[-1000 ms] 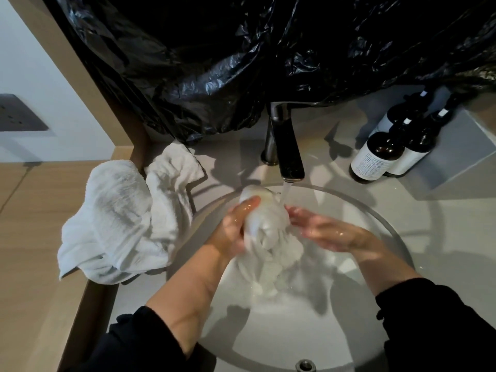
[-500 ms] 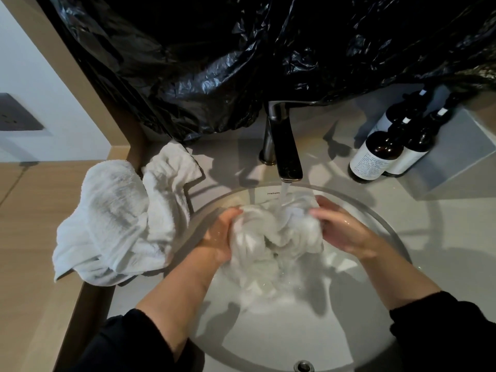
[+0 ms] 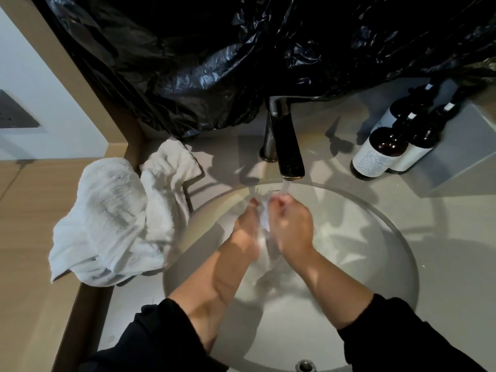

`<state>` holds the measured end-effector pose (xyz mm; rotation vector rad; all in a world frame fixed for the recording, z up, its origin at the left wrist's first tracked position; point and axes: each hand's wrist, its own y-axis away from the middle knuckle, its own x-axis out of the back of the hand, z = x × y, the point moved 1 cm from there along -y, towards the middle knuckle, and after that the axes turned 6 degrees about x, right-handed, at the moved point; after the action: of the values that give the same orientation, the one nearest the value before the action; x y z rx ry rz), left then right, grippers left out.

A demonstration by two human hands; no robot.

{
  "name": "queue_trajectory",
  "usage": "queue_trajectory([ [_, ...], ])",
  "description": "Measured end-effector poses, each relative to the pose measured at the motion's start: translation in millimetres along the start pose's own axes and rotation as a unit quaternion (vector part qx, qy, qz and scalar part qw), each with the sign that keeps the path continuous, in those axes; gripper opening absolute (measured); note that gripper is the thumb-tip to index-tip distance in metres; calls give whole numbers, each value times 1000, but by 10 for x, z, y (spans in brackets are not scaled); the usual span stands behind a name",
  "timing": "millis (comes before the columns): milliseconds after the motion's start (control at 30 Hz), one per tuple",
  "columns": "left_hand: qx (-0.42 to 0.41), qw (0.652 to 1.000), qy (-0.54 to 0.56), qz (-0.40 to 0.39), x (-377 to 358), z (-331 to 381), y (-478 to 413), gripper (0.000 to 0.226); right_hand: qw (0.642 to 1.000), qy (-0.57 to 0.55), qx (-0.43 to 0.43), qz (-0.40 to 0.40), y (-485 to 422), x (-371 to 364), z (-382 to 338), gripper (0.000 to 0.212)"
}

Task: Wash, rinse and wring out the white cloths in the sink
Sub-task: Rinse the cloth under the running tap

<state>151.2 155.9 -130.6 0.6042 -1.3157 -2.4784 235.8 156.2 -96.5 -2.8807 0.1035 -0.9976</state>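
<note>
White cloth (image 3: 264, 224): wet and bunched into a narrow roll, squeezed between the two hands low in the sink, its top end right under the running water and its lower end trailing toward the basin floor
Left hand (image 3: 245, 229): pressed against the left side of the cloth, fingers curled round it, fingertips up by the stream
Right hand (image 3: 292, 224): wrapped round the right side of the cloth, knuckles uppermost, close against the left hand
Sink (image 3: 375, 237): round pale basin set into the counter, its wall wet and glistening
Tap (image 3: 288, 157): dark metal, spout reaching over the back rim, a thin stream of water (image 3: 285, 187) falling onto the top of the cloth
Spare cloths (image 3: 115, 218): crumpled white heap on the left edge of the counter, spilling onto the wooden ledge, apart from the hands
Bottles (image 3: 381, 154): dark brown with pale labels, standing together at the back right
Black plastic (image 3: 241, 63): crinkled sheeting hanging across the wall behind the tap
Sleeves (image 3: 150, 339): black, pushed up so both forearms are bare
</note>
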Motion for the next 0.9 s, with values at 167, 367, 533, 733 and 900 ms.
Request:
queue_trajectory([
  [167, -19, 991, -78, -109, 6, 21, 78, 28, 994, -23, -108, -10, -310, 36, 112, 29],
  [367, -89, 940, -270, -189, 401, 67, 62, 67, 926, -184, -294, -150, -478, 353, 355, 37],
  [533, -159, 887, -374, -219, 257, -19, 85, 78, 882, -312, -259, -239, -419, 352, 132, 35],
  [733, -118, 972, -120, -161, 276, -19, 150, 22, 874, -380, -279, -120, -455, 506, 430, 40],
  [900, -97, 969, 49, -221, 301, 40, 139, 58, 838, -283, -386, -265, -53, 334, 718, 65],
])
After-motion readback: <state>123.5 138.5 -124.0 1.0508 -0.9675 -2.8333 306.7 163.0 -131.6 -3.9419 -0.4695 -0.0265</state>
